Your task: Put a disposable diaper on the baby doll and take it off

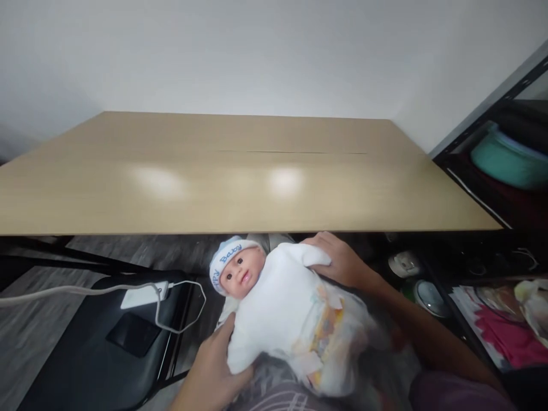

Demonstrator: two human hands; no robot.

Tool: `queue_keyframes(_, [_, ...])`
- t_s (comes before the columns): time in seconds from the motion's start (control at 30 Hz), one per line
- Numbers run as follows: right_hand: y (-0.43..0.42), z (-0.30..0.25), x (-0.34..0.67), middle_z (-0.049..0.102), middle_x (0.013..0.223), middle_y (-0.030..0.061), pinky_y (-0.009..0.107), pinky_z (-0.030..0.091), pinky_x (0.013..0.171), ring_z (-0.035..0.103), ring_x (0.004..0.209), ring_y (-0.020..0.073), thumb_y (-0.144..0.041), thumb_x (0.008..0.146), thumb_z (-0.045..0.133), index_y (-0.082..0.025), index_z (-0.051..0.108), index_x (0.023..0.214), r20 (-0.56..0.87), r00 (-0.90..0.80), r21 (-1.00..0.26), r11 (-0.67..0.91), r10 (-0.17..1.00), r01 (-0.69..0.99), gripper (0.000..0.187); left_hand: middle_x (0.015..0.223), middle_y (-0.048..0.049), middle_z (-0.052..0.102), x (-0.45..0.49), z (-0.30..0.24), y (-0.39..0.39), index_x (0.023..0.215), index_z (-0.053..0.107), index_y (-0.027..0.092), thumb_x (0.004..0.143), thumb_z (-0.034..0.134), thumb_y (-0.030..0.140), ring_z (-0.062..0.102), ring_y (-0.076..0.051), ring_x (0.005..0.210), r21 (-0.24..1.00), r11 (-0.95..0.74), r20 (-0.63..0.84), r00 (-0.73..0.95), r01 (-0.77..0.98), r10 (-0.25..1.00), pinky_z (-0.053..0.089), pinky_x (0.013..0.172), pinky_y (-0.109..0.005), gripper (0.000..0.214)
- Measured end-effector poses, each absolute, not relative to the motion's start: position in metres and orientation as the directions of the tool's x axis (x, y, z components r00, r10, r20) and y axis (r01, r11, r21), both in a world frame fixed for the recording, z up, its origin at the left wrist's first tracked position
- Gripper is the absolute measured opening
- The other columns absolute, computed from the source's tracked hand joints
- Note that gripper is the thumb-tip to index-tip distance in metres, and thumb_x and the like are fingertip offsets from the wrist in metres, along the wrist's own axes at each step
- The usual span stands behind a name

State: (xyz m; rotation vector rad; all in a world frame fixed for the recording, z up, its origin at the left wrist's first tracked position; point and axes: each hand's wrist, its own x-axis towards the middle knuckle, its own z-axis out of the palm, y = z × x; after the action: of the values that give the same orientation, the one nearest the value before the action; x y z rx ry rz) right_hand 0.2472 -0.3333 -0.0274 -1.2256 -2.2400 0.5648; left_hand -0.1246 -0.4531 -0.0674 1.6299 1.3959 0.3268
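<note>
A baby doll (282,299) lies face up across the lap, below the table's front edge, with its head to the left. It wears a white top, a light blue and white cap (226,262) with blue lettering, and a diaper (327,331) with a colourful printed band. My left hand (220,362) is closed round the doll's near sleeve, thumb on top. At the far sleeve, my right hand (336,260) grips the doll from its other side, its fingers partly hidden behind the white cloth. The doll's lower end is blurred.
A wooden table (240,194) stretches ahead to a pale wall. On the left, a black chair (128,371) holds a white power strip (143,295) with cables and a dark flat object (133,334). At right stand shelves with a teal container (509,157) and pink material (507,337).
</note>
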Motion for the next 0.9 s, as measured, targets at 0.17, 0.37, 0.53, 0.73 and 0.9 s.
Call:
queue_keyframes(0.17, [-0.364, -0.069, 0.218, 0.078, 0.125, 0.0125, 0.044, 0.057, 0.104, 0.07, 0.118, 0.0311, -0.04, 0.11, 0.067, -0.022, 0.074, 0.136, 0.014, -0.622, -0.401, 0.575, 0.783, 0.714, 0.032, 0.129, -0.0019, 0.084, -0.151, -0.077, -0.5, 0.138, 0.07, 0.036, 0.086, 0.075, 0.051, 0.081, -0.04, 0.113, 0.709, 0.143, -0.457, 0.296, 0.69, 0.839, 0.063, 0.099, -0.046, 0.054])
queue_keyframes(0.37, [-0.341, -0.098, 0.224, 0.082, 0.123, 0.0129, 0.042, 0.059, 0.099, 0.075, 0.116, 0.0322, -0.036, 0.102, 0.08, -0.021, 0.082, 0.131, -0.211, -0.683, -0.336, 0.605, 0.699, 0.722, 0.032, 0.109, -0.0083, 0.085, -0.153, -0.062, -0.492, 0.136, 0.069, 0.029, 0.101, 0.054, 0.076, 0.081, -0.041, 0.1, 0.56, 0.012, -0.518, 0.339, 0.828, 0.785, 0.058, 0.09, -0.046, 0.061])
queue_keyframes(0.53, [-0.353, -0.068, 0.237, 0.077, 0.136, 0.0115, 0.045, 0.055, 0.112, 0.072, 0.124, 0.0285, -0.041, 0.112, 0.066, -0.024, 0.081, 0.132, 0.009, -0.725, -0.527, 0.619, 0.689, 0.582, 0.03, 0.108, -0.0167, 0.078, -0.158, -0.049, -0.485, 0.108, 0.074, 0.022, 0.109, 0.038, 0.07, 0.074, -0.043, 0.102, 0.282, -0.286, -0.36, 0.377, 0.916, 0.853, 0.052, 0.096, -0.058, 0.06])
queue_keyframes(0.73, [-0.384, -0.027, 0.199, 0.08, 0.105, 0.0061, 0.032, 0.054, 0.093, 0.071, 0.099, 0.0189, -0.047, 0.117, 0.06, -0.017, 0.08, 0.115, 0.14, -0.833, -0.746, 0.61, 0.535, 0.267, 0.036, 0.127, -0.0169, 0.071, -0.125, -0.035, -0.43, 0.113, 0.068, 0.02, 0.115, 0.044, 0.057, 0.066, -0.037, 0.115, 0.272, -0.603, -0.094, 0.645, 0.75, 0.759, 0.053, 0.099, -0.054, 0.044])
queue_keyframes(0.9, [-0.411, -0.02, 0.153, 0.08, 0.094, 0.0029, 0.029, 0.052, 0.086, 0.07, 0.088, 0.0155, -0.044, 0.119, 0.056, -0.017, 0.077, 0.104, 0.329, -0.892, -0.611, 0.79, 0.31, 0.049, 0.036, 0.109, -0.0099, 0.071, -0.052, -0.046, -0.377, 0.107, 0.066, 0.021, 0.112, 0.058, 0.043, 0.062, -0.028, 0.1, 0.438, -0.823, 0.051, 0.904, 0.361, 0.424, 0.052, 0.094, -0.045, 0.023])
